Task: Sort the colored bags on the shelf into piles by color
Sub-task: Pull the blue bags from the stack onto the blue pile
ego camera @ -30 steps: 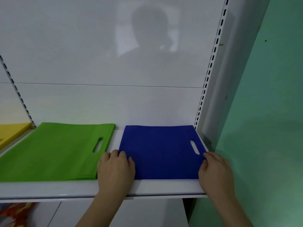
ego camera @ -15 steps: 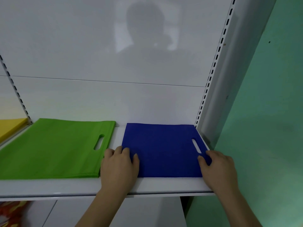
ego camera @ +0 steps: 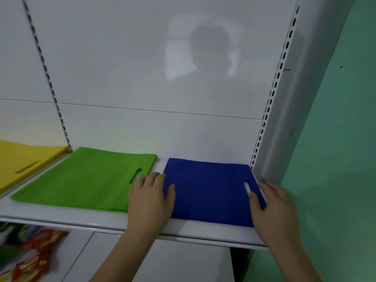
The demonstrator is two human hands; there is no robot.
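The blue bag (ego camera: 207, 190) is laid flat at the right end of the white shelf (ego camera: 101, 219), framed between the two hands. The left hand (ego camera: 150, 198) is rested on its left edge with fingers extended and only lightly bent, the thumb laid on the blue fabric; nothing is gripped. The right hand (ego camera: 272, 206) is placed at the bag's right edge, just beside the cut-out handle slot, with the thumb pressed on top of the fabric; whether the fingers are curled under the edge cannot be told.

The blue bag is seen as a dark, matte rectangle with a narrow slot near its right side. Just beside it to the left, a green bag (ego camera: 81, 184) of similar shape is laid flat, its slot close to the left hand's fingers. Further left, on the adjoining shelf section, a yellow bag (ego camera: 24, 159) is cut off by the frame edge.

Whether each colour is a single bag or a pile cannot be made out. Below the shelf, red and yellow packaging (ego camera: 34, 257) is blurred and partly cut off.
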